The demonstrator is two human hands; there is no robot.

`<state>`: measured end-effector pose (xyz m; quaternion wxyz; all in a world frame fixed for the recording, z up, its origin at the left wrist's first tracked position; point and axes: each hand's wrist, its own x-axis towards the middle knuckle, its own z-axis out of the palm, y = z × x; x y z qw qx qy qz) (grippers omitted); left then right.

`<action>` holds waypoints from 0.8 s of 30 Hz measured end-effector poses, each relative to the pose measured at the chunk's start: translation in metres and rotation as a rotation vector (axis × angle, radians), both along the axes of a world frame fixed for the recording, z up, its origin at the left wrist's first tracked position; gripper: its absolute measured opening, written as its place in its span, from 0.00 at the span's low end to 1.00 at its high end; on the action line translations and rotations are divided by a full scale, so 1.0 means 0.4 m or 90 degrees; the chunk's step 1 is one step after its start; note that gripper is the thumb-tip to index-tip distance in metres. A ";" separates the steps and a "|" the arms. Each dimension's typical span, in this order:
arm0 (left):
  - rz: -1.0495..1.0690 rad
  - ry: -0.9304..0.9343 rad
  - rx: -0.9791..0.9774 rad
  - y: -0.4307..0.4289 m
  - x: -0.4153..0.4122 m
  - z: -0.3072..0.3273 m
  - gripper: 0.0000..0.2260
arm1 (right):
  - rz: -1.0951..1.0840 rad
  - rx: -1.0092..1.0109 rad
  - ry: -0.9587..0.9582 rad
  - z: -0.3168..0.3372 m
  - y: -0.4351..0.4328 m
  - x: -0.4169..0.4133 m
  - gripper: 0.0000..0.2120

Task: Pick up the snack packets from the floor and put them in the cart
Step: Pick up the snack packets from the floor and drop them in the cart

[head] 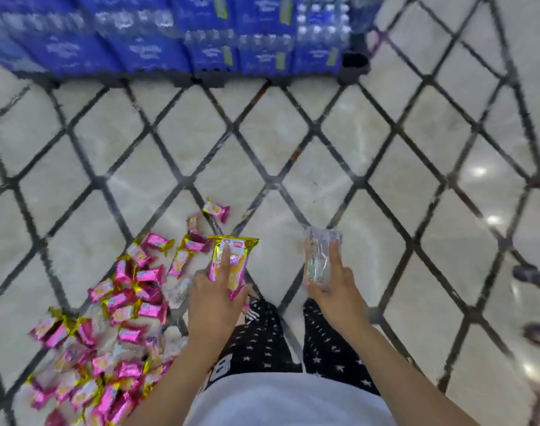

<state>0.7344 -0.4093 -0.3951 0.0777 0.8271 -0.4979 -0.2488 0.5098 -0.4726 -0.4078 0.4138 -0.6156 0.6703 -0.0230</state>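
Above the cart (235,130), a wire mesh, the left hand (213,299) has its fingers gripping 1 pink-and-gold snack packet (232,262), and the right hand (336,290) grips 1 clear packet (319,256). A pile of packets (124,302) lies on the mesh at the left. Glossy pale floor (185,130) shows beneath, with blue bottle packs (139,41) beyond.

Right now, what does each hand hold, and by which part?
Left hand: pink-and-gold snack packet, gripped by its lower half. Right hand: clear packet, gripped by its lower half.
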 end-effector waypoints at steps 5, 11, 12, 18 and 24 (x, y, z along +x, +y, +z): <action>-0.160 -0.010 -0.015 -0.079 -0.182 0.007 0.40 | -0.152 -0.009 -0.027 0.012 0.052 -0.249 0.43; -0.303 -0.016 0.006 -0.153 -0.538 -0.013 0.40 | -0.306 -0.036 -0.056 0.021 0.145 -0.620 0.45; -0.321 -0.017 0.014 -0.160 -0.606 -0.016 0.39 | -0.328 -0.024 -0.048 0.029 0.165 -0.684 0.45; -0.431 0.055 -0.016 -0.192 -0.978 -0.023 0.38 | -0.469 -0.013 0.024 0.032 0.283 -0.974 0.45; -0.621 0.035 -0.009 -0.227 -1.214 -0.026 0.39 | -0.692 -0.033 -0.063 0.000 0.363 -1.101 0.47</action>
